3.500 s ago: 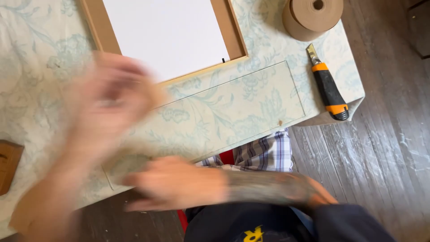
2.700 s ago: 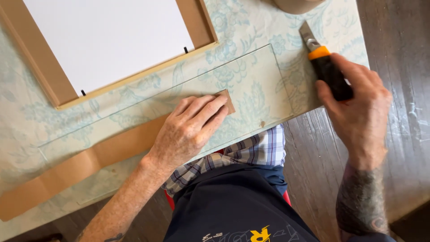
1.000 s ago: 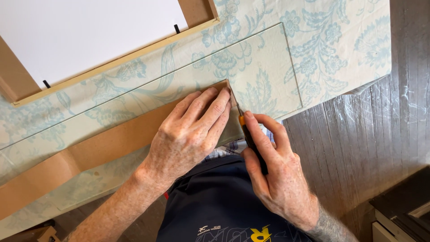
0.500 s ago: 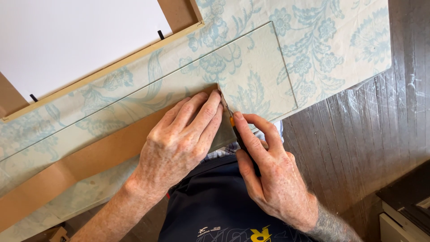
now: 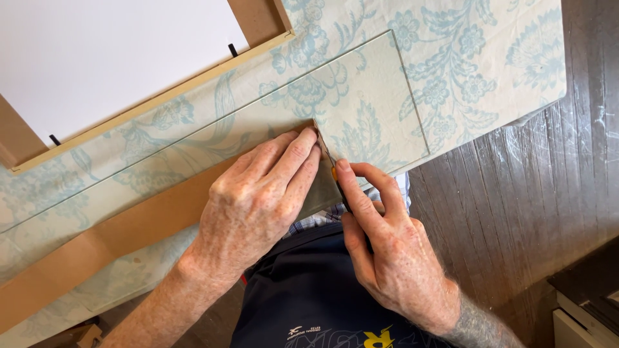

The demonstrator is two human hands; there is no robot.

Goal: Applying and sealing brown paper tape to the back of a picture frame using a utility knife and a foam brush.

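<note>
Left hand (image 5: pixel 258 206) lies flat, fingers together, pressing the brown paper tape (image 5: pixel 129 225) onto the glass pane (image 5: pixel 380 109) at the tabletop (image 5: pixel 490 58) edge. Right hand (image 5: pixel 387 258) is clamped on the utility knife (image 5: pixel 335 174), blade at the tape's end. Tape: light, limp. Glass: stiff, fragile, sharp-edged; best handled by flat pressure.

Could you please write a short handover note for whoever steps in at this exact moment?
Left hand: flat, pressing the brown tape onto the glass pane near the tape's right end.
Right hand: gripping the utility knife, blade at the tape's end edge beside the left fingers.
Pane lies on the floral cloth; the frame sits beyond it.
Done: tape laid along the pane.
Left: the end cut looks under way; I cannot tell how far.
</note>
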